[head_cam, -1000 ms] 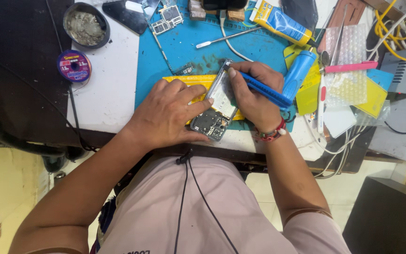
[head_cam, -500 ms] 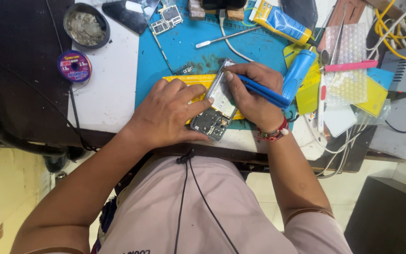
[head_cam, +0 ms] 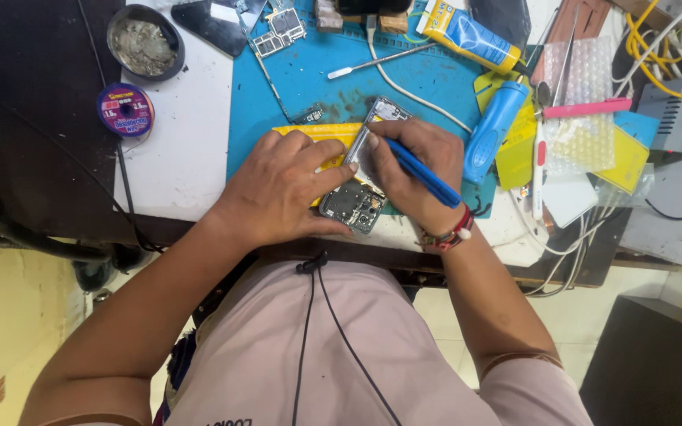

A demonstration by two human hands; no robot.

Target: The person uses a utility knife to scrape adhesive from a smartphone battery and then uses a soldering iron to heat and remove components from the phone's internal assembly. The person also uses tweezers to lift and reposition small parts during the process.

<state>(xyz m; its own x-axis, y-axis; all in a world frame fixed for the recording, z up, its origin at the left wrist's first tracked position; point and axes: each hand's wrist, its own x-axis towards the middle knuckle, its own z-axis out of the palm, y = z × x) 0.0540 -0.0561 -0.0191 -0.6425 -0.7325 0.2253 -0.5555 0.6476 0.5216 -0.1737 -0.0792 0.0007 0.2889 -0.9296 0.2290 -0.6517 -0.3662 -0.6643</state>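
Note:
An opened phone (head_cam: 354, 201) with bare circuit parts lies tilted on the blue work mat (head_cam: 309, 87), near the table's front edge. My left hand (head_cam: 282, 189) presses flat on its left side, fingers over a yellow strip (head_cam: 309, 131). My right hand (head_cam: 416, 170) grips a thin blue tool (head_cam: 424, 172) like a pen, tip down on the phone's middle. A beaded band circles my right wrist.
A blue-handled tool (head_cam: 495, 130), a yellow-and-blue tube (head_cam: 467, 33), a metal spudger (head_cam: 380, 60), circuit boards (head_cam: 278, 28), a solder reel (head_cam: 125, 109), a round tin (head_cam: 144, 41), a pink tool (head_cam: 586, 107), yellow cards and cables lie around the mat.
Both hands stay on the phone; the blue tool's tip shifts only slightly. Nothing else has moved.

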